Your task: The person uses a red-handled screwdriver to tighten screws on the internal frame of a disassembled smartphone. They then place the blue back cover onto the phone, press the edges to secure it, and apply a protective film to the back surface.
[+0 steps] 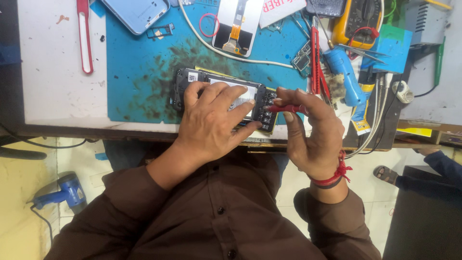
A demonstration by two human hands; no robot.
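While the left hand lies flat, fingers spread, on the opened phone, the right hand pinches a red screwdriver at its lower end.

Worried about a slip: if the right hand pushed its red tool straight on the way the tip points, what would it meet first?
The right hand aims the red tool leftward; its tip already sits at the opened phone. Just beyond lie the left hand fingers, though depth is unclear.

left hand: flat on opened phone, pressing it onto blue mat | right hand: pinching red-handled tool, tip at phone's right end | surface: red pry tool, phone back cover, display panel
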